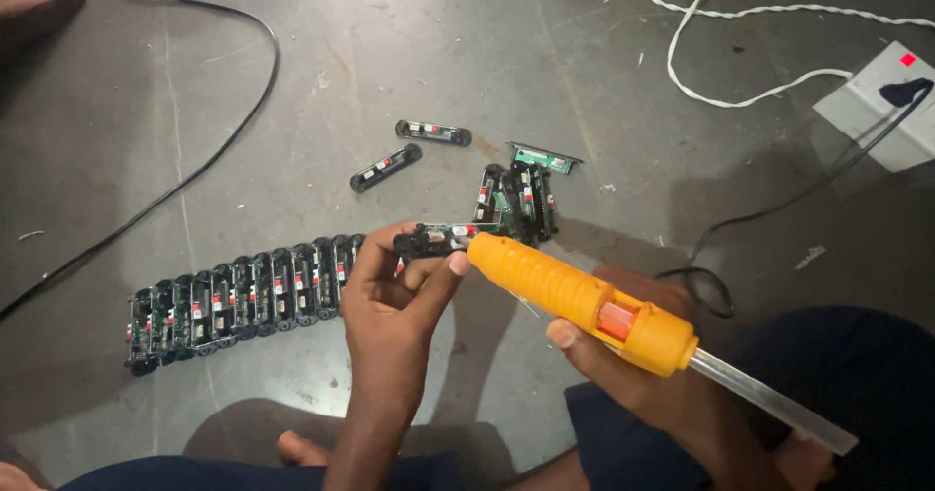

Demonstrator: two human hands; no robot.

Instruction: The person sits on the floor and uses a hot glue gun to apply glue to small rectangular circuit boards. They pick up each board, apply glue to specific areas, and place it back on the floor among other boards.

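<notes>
Gluing step: left hand (394, 301) pinches a small board (443, 238) above the floor (487, 82), right hand (623, 364) grips the orange glue gun (575, 301), nozzle touching the board. Row of boards (234, 301) lies left, pile (516, 199) far. Next move likely needs a steady squeeze.

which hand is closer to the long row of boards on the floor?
Left. The left hand holds a small circuit board just beside the right end of the row of boards. The right hand grips the orange glue gun, farther right of the row.
</notes>
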